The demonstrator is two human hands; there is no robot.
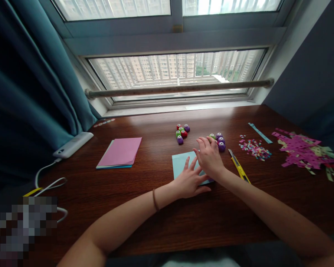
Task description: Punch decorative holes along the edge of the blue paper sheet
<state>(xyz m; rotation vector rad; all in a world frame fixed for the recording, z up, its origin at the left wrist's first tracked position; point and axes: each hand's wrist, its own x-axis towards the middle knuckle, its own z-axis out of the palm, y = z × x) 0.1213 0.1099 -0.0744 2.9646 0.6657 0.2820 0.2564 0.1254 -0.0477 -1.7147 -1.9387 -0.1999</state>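
Observation:
A light blue sheet of paper (180,164) lies on the dark wooden desk (161,215) in front of me. My left hand (189,181) rests flat on its near part, fingers spread. My right hand (209,155) lies over the sheet's right side, fingers stretched out and slightly curled, pressing down on the paper. Just beyond the right fingertips sits a small cluster of round craft punches (219,141), purple and green. A second cluster of punches (182,133) stands further back at the centre.
A pink paper stack (120,152) lies at the left. A yellow utility knife (239,168) lies right of my hand, with confetti (254,147), a blue strip (259,132) and punched pink scraps (303,150) beyond. A white power bank (73,144) with cable sits far left.

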